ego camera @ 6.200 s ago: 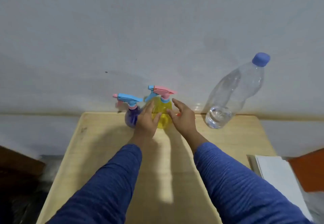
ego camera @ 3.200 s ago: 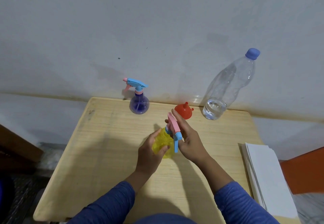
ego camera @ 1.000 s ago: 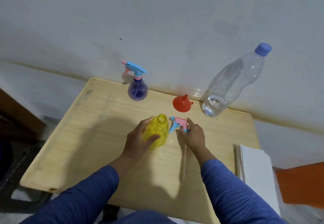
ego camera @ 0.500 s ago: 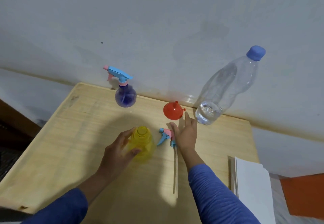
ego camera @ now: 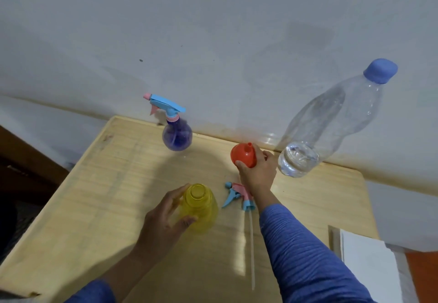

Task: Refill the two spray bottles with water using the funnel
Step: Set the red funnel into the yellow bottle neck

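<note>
A yellow spray bottle [ego camera: 200, 208] stands open-topped in the middle of the wooden table [ego camera: 99, 196]; my left hand [ego camera: 163, 219] wraps around its left side. Its pink and blue spray head [ego camera: 238, 194] lies beside it with the long dip tube pointing toward me. My right hand [ego camera: 258, 172] grips the red funnel [ego camera: 243, 155], spout up, near the back of the table. A purple spray bottle [ego camera: 176, 134] with its blue head on stands at the back. A large clear water bottle [ego camera: 329, 122] with a blue cap stands at the back right, water low inside.
A white wall runs right behind the table's far edge. A stack of white paper [ego camera: 369, 269] lies off the table's right front corner, with an orange surface [ego camera: 424, 276] beyond it. Dark floor shows to the left.
My right hand left the spray head lying on the table, reached back and closed on the red funnel. My left hand stayed on the yellow bottle.
</note>
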`<action>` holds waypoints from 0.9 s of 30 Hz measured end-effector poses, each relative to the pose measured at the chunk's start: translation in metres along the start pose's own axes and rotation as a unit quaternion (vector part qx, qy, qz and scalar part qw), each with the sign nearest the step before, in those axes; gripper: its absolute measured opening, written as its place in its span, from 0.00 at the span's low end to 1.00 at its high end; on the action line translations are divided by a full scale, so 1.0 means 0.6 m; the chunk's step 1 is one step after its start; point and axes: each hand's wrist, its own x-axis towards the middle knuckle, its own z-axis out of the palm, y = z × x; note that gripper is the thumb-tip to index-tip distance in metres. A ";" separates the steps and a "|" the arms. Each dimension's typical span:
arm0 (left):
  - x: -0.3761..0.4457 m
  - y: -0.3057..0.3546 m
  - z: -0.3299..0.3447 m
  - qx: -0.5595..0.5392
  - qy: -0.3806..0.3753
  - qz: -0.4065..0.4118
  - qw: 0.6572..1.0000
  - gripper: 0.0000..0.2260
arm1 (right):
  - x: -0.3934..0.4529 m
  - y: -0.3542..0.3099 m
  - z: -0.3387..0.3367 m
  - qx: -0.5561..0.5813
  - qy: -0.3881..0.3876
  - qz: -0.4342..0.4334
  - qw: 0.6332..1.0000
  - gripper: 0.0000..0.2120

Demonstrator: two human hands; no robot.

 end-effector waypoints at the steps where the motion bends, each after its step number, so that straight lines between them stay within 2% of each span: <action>1: 0.000 -0.001 0.000 0.001 -0.002 0.001 1.000 0.27 | -0.001 -0.001 0.000 0.001 -0.003 -0.002 1.000 0.33; 13: -0.001 0.001 -0.005 -0.001 -0.019 0.002 1.000 0.27 | -0.051 -0.053 -0.070 0.133 -0.027 -0.048 0.990 0.36; 17: -0.001 0.003 -0.008 0.004 -0.021 0.012 1.000 0.27 | -0.088 -0.072 -0.108 0.138 -0.012 -0.081 0.987 0.29; 21: -0.001 0.011 -0.011 0.010 -0.024 0.015 1.000 0.26 | -0.137 -0.098 -0.148 0.191 -0.025 -0.106 0.976 0.27; 27: -0.003 0.018 -0.014 0.004 -0.028 0.021 0.999 0.30 | -0.189 -0.138 -0.182 0.211 -0.011 -0.160 0.964 0.22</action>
